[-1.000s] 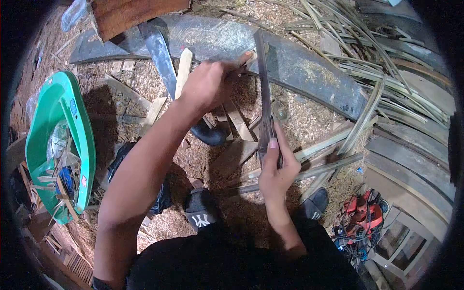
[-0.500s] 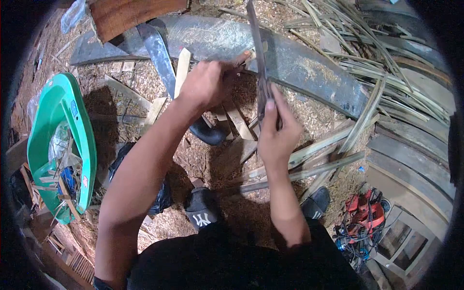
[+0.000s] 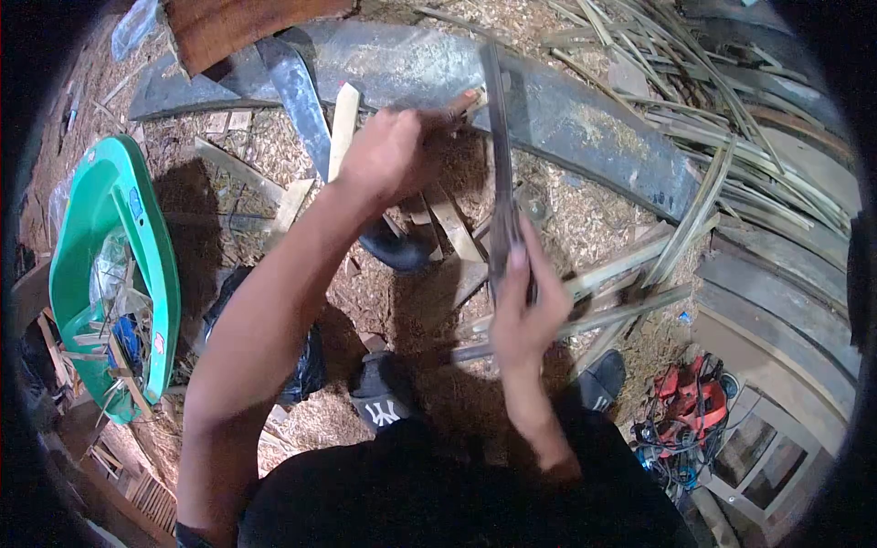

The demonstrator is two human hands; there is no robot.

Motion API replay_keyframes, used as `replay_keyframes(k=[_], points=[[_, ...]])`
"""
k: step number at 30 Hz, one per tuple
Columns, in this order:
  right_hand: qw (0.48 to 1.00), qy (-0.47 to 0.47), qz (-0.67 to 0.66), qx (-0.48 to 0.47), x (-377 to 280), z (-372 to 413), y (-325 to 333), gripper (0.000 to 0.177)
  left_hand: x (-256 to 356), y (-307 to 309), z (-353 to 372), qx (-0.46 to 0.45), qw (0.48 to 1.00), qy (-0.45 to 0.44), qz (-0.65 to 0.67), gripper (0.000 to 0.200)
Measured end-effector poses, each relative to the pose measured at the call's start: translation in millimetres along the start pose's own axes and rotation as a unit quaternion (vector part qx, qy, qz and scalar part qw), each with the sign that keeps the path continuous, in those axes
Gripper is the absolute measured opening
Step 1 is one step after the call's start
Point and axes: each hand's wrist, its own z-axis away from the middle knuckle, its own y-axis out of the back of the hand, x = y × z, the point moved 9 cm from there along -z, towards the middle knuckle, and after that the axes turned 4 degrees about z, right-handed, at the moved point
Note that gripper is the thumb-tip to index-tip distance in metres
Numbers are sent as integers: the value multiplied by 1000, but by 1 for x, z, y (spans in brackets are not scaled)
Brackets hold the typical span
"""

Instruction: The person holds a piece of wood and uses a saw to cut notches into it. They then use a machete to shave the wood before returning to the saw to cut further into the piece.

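My right hand [image 3: 530, 306] is closed round the lower end of a long, narrow dark blade [image 3: 499, 137], slightly blurred and pointing away from me. My left hand [image 3: 393, 151] is closed, its forefinger stretched towards the blade. A small pale wood piece [image 3: 479, 99] shows at that fingertip, over a long grey plank [image 3: 585, 137]; the rest of the grip is hidden. Beside the left hand stands a pale wood strip [image 3: 344, 128]. A machete [image 3: 297, 91] with a curved black handle [image 3: 395, 252] leans against the plank, left of that hand.
A green plastic tub [image 3: 163, 247] with scraps stands at left. Thin wood strips [image 3: 731, 119] are piled at upper right. A red power tool [image 3: 690, 402] with cables lies lower right, by a wooden frame [image 3: 763, 457]. Wood shavings [image 3: 365, 306] cover the ground around my feet.
My right hand has drawn the blade down towards me, so its tip sits lower in view. My left hand has hardly moved.
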Motion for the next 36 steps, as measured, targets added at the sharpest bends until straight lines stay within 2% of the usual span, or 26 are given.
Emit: replay_keyframes(k=[2,3,6,7,9,10,11,12,13,14,17,18,19,20,21,22,24,25,26,27,29,30,31,33,34,36], points=[[1000,6,1,-4,-11,-32,-11,38,-3,-5,-5,-58,996,65,25,61],[1000,9,-1,-4,-10,-33,-13,38,-4,-3,-5,-54,996,65,23,61],[990,132,37,37,-9,-12,-2,37,-5,-2,-2,-46,998,35,-24,61],[990,133,36,37,-9,-1,1,37,-3,-1,-4,-37,999,20,-13,58],[995,93,30,27,0,13,6,37,-1,-4,-3,-29,1000,9,2,55],[998,32,58,4,5,2,1,37,-2,-4,-2,-19,999,29,36,53],[998,32,60,7,-7,-11,-1,37,-2,-2,-4,-5,997,46,67,50],[998,-48,28,-8,-9,-26,-8,36,0,0,-7,-1,997,43,66,50],[991,-130,-3,-25,-3,-31,-14,35,2,3,-7,8,998,39,50,36],[1000,25,9,4,-5,-28,-10,34,3,6,-5,15,999,36,33,26],[999,31,22,22,3,14,11,35,14,14,-4,47,998,-2,43,28],[999,-26,37,1,12,19,11,36,11,14,-4,47,998,-1,43,28],[999,-28,37,1,15,12,8,36,6,9,-4,31,998,14,45,36],[998,47,39,25,4,-2,4,36,3,4,-5,15,998,26,47,47],[990,125,40,47,-12,-9,2,36,5,5,-7,16,999,25,46,47],[996,-75,-44,0,2,-13,-3,36,1,3,-5,-3,997,61,41,51],[999,-34,-22,-6,3,-8,7,36,-1,2,-5,-22,995,93,32,54],[1000,2,1,-15,1,0,10,36,8,2,1,-37,998,47,17,55],[1000,-11,18,-14,6,10,13,37,17,2,4,-49,999,-1,2,56],[1000,-11,16,-14,3,7,10,37,18,2,6,-50,999,-1,-1,56],[998,57,14,3,-21,-4,3,38,19,-4,10,-53,999,11,9,66],[1000,-8,5,4,-14,-17,-4,38,13,-7,10,-54,998,25,13,67],[1000,-5,6,3,-11,-21,-8,38,12,-4,10,-51,998,25,14,67],[994,97,45,23,-20,-23,-11,38,15,2,6,-66,998,16,3,58],[999,-28,-24,-15,-2,-16,-11,38,17,5,8,-63,998,17,2,58],[1000,18,-5,8,-8,-2,0,37,19,1,12,-79,994,49,57,58]])
